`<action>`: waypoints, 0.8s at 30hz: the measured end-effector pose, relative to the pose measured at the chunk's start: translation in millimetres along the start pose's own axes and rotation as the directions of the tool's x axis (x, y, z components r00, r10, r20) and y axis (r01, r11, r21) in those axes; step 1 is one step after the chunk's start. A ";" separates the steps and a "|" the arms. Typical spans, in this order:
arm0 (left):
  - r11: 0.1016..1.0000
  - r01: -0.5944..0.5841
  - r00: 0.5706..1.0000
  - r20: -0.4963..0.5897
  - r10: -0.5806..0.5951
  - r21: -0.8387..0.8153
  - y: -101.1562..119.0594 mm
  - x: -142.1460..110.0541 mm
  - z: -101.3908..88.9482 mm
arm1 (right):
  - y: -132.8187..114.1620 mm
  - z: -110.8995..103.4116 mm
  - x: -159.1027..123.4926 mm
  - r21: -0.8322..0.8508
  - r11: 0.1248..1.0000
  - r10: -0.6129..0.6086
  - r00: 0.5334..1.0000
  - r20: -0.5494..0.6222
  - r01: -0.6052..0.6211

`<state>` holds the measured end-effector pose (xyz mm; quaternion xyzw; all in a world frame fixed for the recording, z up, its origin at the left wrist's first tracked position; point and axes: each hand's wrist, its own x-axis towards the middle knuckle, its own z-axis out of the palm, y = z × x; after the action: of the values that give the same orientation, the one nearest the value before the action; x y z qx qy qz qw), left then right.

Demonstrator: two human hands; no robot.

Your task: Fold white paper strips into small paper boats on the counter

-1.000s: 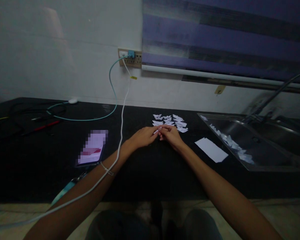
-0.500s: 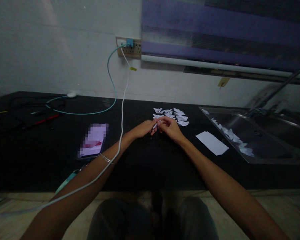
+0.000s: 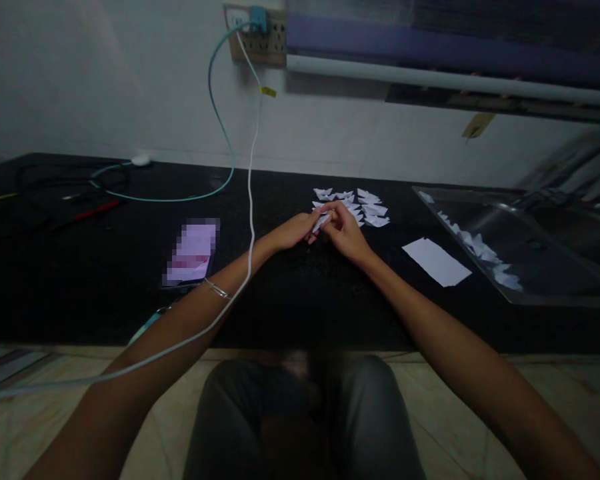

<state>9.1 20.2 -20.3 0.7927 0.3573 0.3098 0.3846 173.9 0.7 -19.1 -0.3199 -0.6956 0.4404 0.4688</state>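
Between my two hands is a small folded piece of white paper (image 3: 321, 223), pinched by the fingers of both. My left hand (image 3: 297, 231) grips it from the left, and my right hand (image 3: 348, 235) curls over it from the right, forefinger arched on top. Just behind the hands, several folded white paper boats (image 3: 375, 209) lie in rows on the black countertop (image 3: 300, 307); my right hand hides part of them. A stack of flat white paper (image 3: 436, 262) rests to the right of my right hand.
At the right is a metal sink (image 3: 525, 243) with more folded papers (image 3: 480, 248) along its left edge. A phone (image 3: 193, 252) lies left of my left forearm. A white cable (image 3: 251, 200) crosses over that forearm. Further left are a teal cable (image 3: 175, 199) and dark cords.
The view has tipped downward, so everything sits higher in the picture. My fingers have shifted around the folded paper, and more of its white surface shows now.
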 end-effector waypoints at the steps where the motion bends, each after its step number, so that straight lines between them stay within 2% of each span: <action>1: 1.000 0.006 1.000 -0.006 -0.006 -0.006 0.4 0.6 -0.5 | -0.3 1.3 -0.9 -0.009 1.000 -0.013 1.000 0.011 0.013; 6: 1.000 0.021 1.000 -0.020 -0.021 -0.004 2.2 2.7 -2.3 | -4.7 6.1 -5.3 -0.089 0.993 -0.074 0.997 0.035 0.076; 13: 0.993 0.015 0.998 0.061 -0.007 -0.119 6.4 1.4 0.4 | 0.3 6.2 -6.0 -0.362 0.931 -0.090 0.992 -0.086 0.053; 16: 0.984 0.021 0.998 0.058 -0.011 -0.176 5.8 1.7 1.3 | 0.0 7.4 -6.2 -0.496 0.868 -0.097 0.984 -0.148 0.011; 19: 0.978 0.019 0.999 0.048 -0.009 -0.210 4.1 3.2 1.3 | -6.8 10.9 -8.1 -0.640 0.767 -0.084 0.982 -0.170 -0.045; 24: 0.975 0.002 0.998 0.064 0.012 -0.221 5.5 3.2 -0.7 | -13.4 14.7 -10.6 -0.739 0.668 -0.069 0.981 -0.179 -0.088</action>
<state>12.2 20.6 -14.7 0.7556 0.3060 0.3228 0.4809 163.5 -18.4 -13.4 -0.5274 -0.7645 0.0882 0.3600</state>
